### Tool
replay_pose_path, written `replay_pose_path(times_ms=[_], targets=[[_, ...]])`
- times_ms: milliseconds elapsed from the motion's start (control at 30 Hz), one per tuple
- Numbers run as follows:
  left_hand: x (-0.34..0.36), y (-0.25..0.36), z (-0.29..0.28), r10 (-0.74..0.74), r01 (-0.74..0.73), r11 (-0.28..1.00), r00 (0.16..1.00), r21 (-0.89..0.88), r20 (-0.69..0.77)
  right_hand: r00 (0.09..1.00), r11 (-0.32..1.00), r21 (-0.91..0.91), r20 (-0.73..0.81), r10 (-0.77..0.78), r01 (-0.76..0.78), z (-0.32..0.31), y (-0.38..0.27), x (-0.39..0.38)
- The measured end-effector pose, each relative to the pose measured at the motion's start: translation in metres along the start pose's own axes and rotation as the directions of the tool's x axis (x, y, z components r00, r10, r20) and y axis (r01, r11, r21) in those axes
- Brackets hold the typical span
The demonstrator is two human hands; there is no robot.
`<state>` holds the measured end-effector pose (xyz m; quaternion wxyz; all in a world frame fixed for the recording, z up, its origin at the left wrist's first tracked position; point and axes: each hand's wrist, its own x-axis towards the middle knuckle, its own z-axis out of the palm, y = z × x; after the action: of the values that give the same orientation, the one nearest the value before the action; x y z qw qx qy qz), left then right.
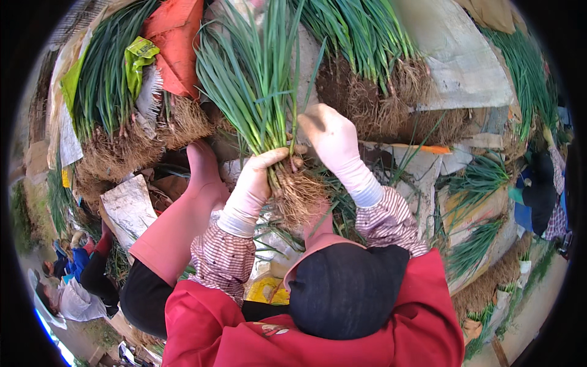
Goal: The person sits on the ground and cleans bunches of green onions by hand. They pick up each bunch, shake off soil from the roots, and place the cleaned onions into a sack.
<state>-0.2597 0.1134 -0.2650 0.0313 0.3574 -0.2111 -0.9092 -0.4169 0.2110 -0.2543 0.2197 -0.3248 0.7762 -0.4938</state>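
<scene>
My left hand (pixel 255 177), in a pale glove, is closed around the lower stalks of a bunch of green onions (pixel 260 104). The bunch stands nearly upright, leaves fanning away from me, with its brown stringy roots (pixel 296 199) hanging below my grip. On the right side of the stalks is my gloved right hand (pixel 332 136), its fingers bent and drawn together. A thin green leaf runs down to those fingertips, but what they pinch is hidden.
Rooted green onions lie in piles at the far left (pixel 110 92) and far right (pixel 367 49). An orange-red sheet (pixel 177 43) and a pale sack (pixel 465 67) lie beside them. My pink boot (pixel 205 171) is left of the bunch. Other people (pixel 541 189) are at both sides.
</scene>
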Motion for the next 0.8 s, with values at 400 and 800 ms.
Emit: replay_pose_path(times_ms=[400,800], targets=[[0.001,0.006,0.02,0.125,-0.172,0.93,0.979,0.323,0.162,0.801,0.551,0.608,0.559,0.213,-0.571,0.008,0.015,-0.011],[-0.029,0.08,0.064,0.407,-0.409,0.91,0.912,0.061,0.045,0.902,0.751,-0.581,0.43,-0.044,0.313,-0.093,0.131,0.06]])
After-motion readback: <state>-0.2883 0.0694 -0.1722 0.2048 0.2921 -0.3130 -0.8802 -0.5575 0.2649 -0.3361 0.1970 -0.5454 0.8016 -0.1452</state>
